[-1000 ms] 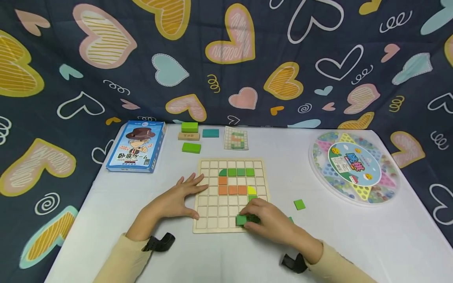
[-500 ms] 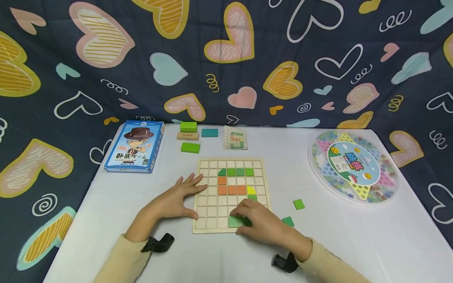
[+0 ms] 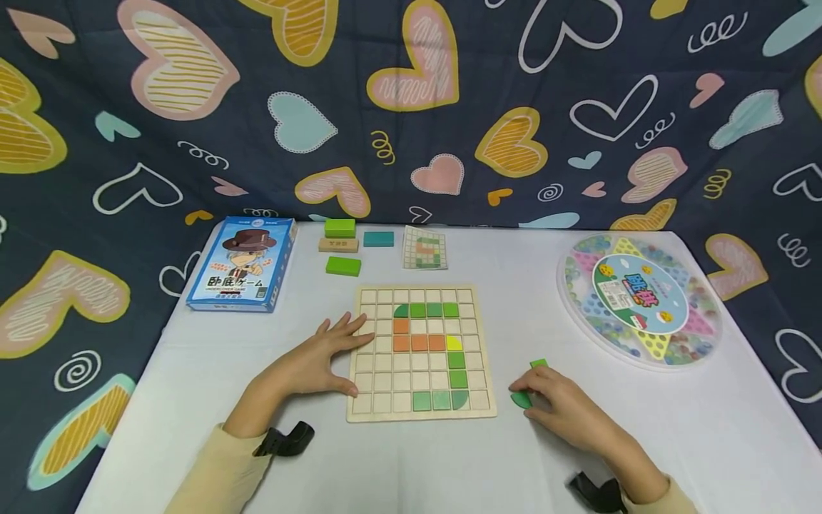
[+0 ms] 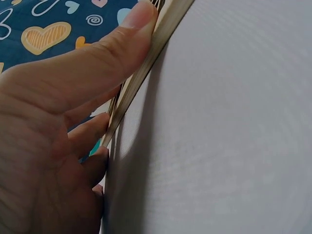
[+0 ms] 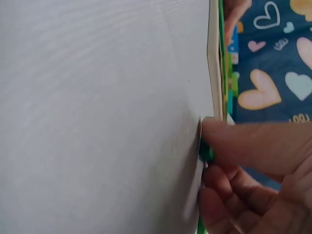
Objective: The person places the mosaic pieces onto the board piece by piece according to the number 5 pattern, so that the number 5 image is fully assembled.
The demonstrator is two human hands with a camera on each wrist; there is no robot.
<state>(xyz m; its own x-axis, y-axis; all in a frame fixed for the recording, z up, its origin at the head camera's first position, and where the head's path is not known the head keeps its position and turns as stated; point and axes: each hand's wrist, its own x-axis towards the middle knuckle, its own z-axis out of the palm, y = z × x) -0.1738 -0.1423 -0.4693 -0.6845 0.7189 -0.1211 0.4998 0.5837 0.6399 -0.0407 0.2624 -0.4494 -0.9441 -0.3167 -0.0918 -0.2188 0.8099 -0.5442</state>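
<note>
A wooden grid board (image 3: 375, 415) lies mid-table in the head view, with green, orange and yellow tiles set in its squares. My left hand (image 3: 319, 360) rests along its left edge, fingers spread; in the left wrist view the thumb (image 4: 105, 56) touches the board's rim. To the right of the board, my right hand (image 3: 565, 410) pinches a green tile (image 3: 521, 400) with a rounded side, at the tabletop. That tile is partly covered by the fingers in the right wrist view. Just beyond the fingertips lies a light green tile (image 3: 538, 363), partly hidden.
Behind the board are a pattern card (image 3: 424, 248), a teal block (image 3: 379, 239), green blocks (image 3: 343, 266) and a wooden block (image 3: 338, 245). A blue game box (image 3: 242, 265) lies at back left. A round marble game (image 3: 639, 300) lies at right.
My right hand set a green tile in the board's bottom row, let go, and moved right to the loose green tile. The left hand has stayed at the board's edge.
</note>
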